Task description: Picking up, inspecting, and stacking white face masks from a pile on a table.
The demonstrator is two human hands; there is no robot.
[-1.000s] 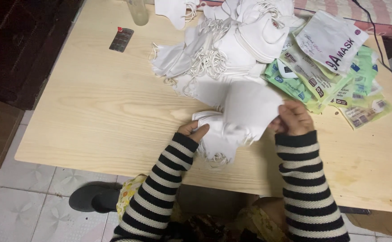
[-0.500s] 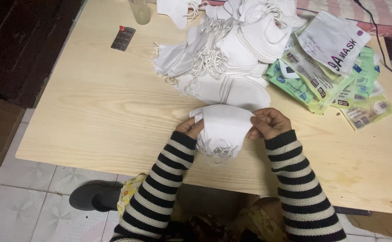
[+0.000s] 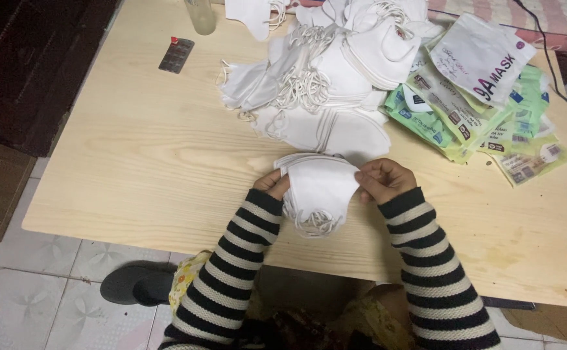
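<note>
A small stack of white folded face masks (image 3: 319,188) sits between my hands near the front edge of the wooden table (image 3: 141,162), ear loops hanging toward me. My left hand (image 3: 273,183) grips the stack's left edge. My right hand (image 3: 384,179) pinches its right edge. Both sleeves are black and white striped. Just beyond lies a big loose pile of white masks (image 3: 325,78) with tangled ear loops.
Green and white flat packets (image 3: 471,104) are heaped at the right, a white pouch on top. A dark blister strip (image 3: 176,54) and a clear glass (image 3: 200,14) stand at the far left. A black cable (image 3: 546,45) runs along the right. Dark slipper (image 3: 131,283) on tiled floor.
The masks in my hands came down from a raised, spread hold to a squared, compact stack close to the table's front, and my hands drew closer together.
</note>
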